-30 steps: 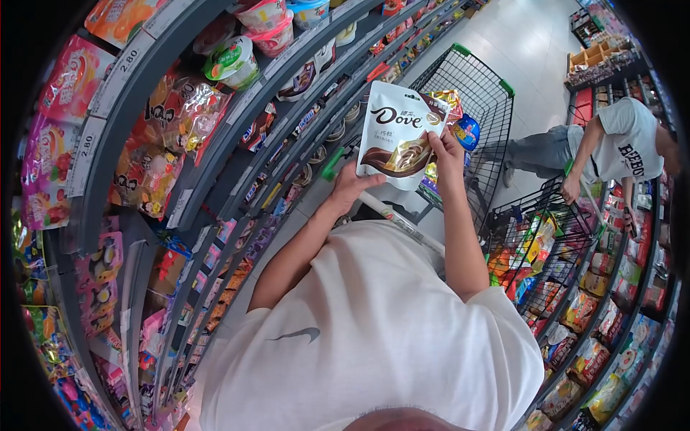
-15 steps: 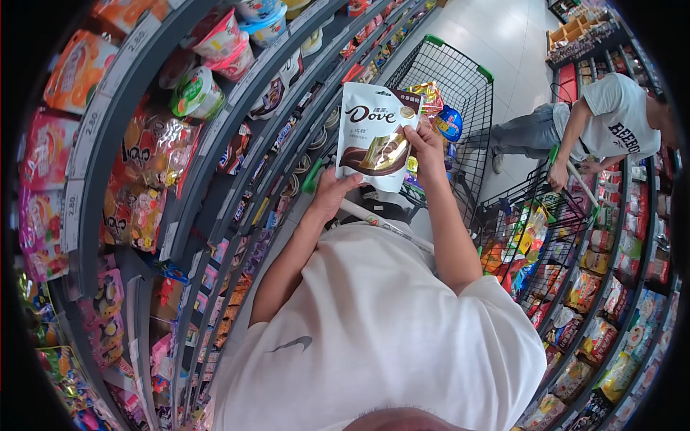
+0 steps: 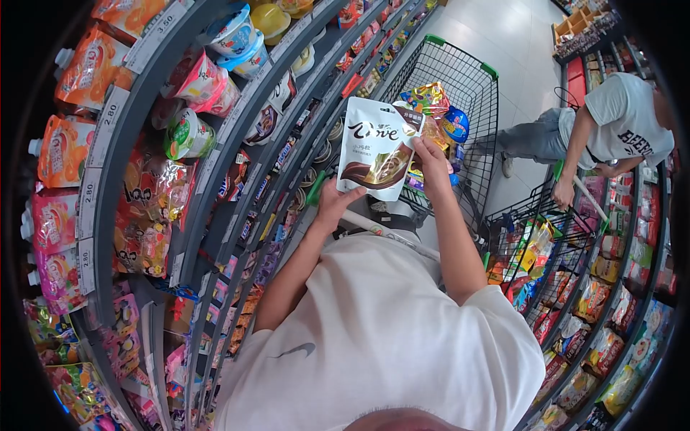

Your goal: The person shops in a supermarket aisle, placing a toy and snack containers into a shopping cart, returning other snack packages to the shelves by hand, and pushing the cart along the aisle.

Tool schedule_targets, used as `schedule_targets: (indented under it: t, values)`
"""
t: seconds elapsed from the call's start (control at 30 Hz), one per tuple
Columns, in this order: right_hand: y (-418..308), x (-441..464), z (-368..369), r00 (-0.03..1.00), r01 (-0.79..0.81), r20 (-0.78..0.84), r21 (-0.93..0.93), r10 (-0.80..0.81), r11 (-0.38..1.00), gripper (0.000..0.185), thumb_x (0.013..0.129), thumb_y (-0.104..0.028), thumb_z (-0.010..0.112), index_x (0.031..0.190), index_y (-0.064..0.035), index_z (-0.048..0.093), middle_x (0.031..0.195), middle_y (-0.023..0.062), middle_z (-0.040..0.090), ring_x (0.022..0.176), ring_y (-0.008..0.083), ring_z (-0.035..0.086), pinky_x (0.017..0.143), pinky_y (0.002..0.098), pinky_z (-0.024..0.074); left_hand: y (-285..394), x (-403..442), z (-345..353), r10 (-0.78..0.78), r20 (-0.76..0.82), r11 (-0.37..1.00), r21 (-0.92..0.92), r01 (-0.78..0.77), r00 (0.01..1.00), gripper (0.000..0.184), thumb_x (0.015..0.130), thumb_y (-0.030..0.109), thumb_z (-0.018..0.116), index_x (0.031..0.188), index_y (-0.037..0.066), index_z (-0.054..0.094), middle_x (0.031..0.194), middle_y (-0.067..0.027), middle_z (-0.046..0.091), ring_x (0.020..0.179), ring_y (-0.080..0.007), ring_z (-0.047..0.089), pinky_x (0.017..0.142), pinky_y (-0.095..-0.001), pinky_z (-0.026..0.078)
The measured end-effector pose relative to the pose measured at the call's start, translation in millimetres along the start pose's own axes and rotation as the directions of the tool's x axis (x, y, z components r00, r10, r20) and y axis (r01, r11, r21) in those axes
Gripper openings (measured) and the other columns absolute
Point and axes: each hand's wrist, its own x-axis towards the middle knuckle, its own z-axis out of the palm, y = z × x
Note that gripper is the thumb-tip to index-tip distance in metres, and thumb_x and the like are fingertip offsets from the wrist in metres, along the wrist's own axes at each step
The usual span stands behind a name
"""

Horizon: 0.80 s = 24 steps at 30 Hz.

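A white and brown Dove pouch (image 3: 377,149) is held upright in front of the chest, its printed face toward the camera. My left hand (image 3: 338,202) grips its lower left corner, thumb on the front. At the right edge, my right hand (image 3: 433,165) pinches the pouch, thumb also in front and other fingers partly hidden behind. Beyond the pouch is a wire shopping cart (image 3: 478,86) with green corners. Inside the cart are a colourful snack bag (image 3: 429,98) and a round blue package (image 3: 456,125).
Shelves of jelly cups (image 3: 188,135) and drink pouches (image 3: 79,68) rise close on the left. At right, a person (image 3: 617,118) holds the handle of a second cart (image 3: 517,241) filled with packages. More snack shelves (image 3: 596,302) line the right side.
The pouch and both hands shifted left, then slightly right and down, still gripping. The left shelves appear from a slightly different angle. The other person's free arm has moved a little.
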Motion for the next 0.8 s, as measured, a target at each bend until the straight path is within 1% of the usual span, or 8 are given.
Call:
schedule_targets:
  t: [0.13,0.17,0.3,0.47,0.5,0.57,0.67,0.8]
  values:
    - [-12.7,7.8,2.1,0.999,-0.003,-0.047,0.016,0.004,1.0,0.023,0.102,-0.033,0.058,0.103,-0.0115,0.067,0.091,-0.0035,0.071,0.074,0.004,0.058,0.064,0.0222,0.0399,1.5,11.7,6.5,0.029,-0.004,0.998,0.058,-0.029,1.0,0.04,0.085,0.016,0.081,0.118,0.001,0.065,0.111,-0.0043,0.069,0.097,-0.0105,0.063,0.088,-0.027,0.05]
    - [-15.8,10.1,3.6,0.998,-0.005,-0.068,0.027,0.007,1.0,0.023,0.102,-0.032,0.059,0.099,-0.0118,0.068,0.083,-0.0052,0.067,0.07,0.0038,0.055,0.061,0.0221,0.0389,3.0,14.1,8.5,0.032,-0.006,0.998,0.062,-0.032,0.999,0.041,0.085,0.016,0.081,0.118,0.0,0.065,0.111,-0.0045,0.069,0.097,-0.0106,0.063,0.087,-0.0271,0.05]
    - [-15.4,26.9,-7.4,0.999,0.025,-0.035,-0.001,-0.025,1.0,0.025,0.101,-0.033,0.06,0.092,-0.0125,0.069,0.071,-0.0074,0.057,0.063,0.003,0.047,0.055,0.0218,0.0355,5.8,24.4,15.2,0.074,-0.007,0.99,0.125,-0.073,0.997,0.042,0.084,0.015,0.081,0.118,-0.001,0.064,0.11,-0.0052,0.069,0.096,-0.0111,0.063,0.086,-0.0273,0.051]
    - [-29.8,33.5,-4.2,0.999,0.016,-0.05,0.014,-0.015,1.0,0.026,0.102,-0.034,0.058,0.096,-0.0118,0.07,0.073,-0.0066,0.062,0.059,0.0023,0.05,0.051,0.0205,0.0351,0.3,38.3,16.8,0.101,0.002,0.991,0.093,-0.101,0.995,0.041,0.085,0.015,0.081,0.119,-0.002,0.064,0.109,-0.0057,0.07,0.097,-0.0118,0.063,0.087,-0.0273,0.051]
    - [-31.1,35.8,-4.7,0.999,0.008,-0.051,0.026,-0.007,1.0,0.026,0.102,-0.034,0.058,0.097,-0.0117,0.07,0.074,-0.0061,0.064,0.06,0.0023,0.051,0.051,0.0205,0.0352,2.1,40.3,15.6,0.07,0.025,0.991,0.11,-0.072,0.997,0.043,0.087,0.016,0.079,0.123,0.0,0.062,0.115,-0.0041,0.068,0.104,-0.0108,0.061,0.092,-0.0274,0.047]
    - [-35.8,39.3,-6.0,0.999,-0.012,-0.045,0.042,0.014,0.999,0.026,0.102,-0.033,0.057,0.099,-0.0108,0.07,0.076,-0.0043,0.067,0.062,0.0022,0.054,0.05,0.02,0.0366,3.5,44.7,16.8,0.074,0.032,0.989,0.124,-0.078,0.997,0.043,0.087,0.016,0.079,0.123,0.0,0.062,0.115,-0.0039,0.068,0.104,-0.0108,0.061,0.092,-0.0275,0.047]
    - [-35.2,49.5,-9.5,0.998,0.014,-0.064,0.043,-0.012,0.999,0.027,0.101,-0.033,0.059,0.099,-0.0087,0.071,0.075,-0.0041,0.068,0.055,0.001,0.052,0.044,0.0176,0.0363,5.1,51.9,19.4,0.079,0.039,0.989,0.124,-0.084,0.996,0.043,0.087,0.015,0.079,0.124,0.001,0.062,0.116,-0.004,0.068,0.104,-0.0108,0.061,0.092,-0.0277,0.048]
    - [-39.3,57.3,-12.8,0.998,0.007,-0.065,0.029,-0.005,1.0,0.028,0.101,-0.033,0.059,0.095,-0.0091,0.071,0.073,-0.0039,0.067,0.055,0.0012,0.052,0.044,0.0181,0.0376,2.5,60.1,21.0,0.092,0.042,0.989,0.108,-0.097,0.995,0.042,0.088,0.013,0.078,0.124,0.0,0.061,0.117,-0.0046,0.067,0.104,-0.0109,0.061,0.092,-0.0274,0.048]
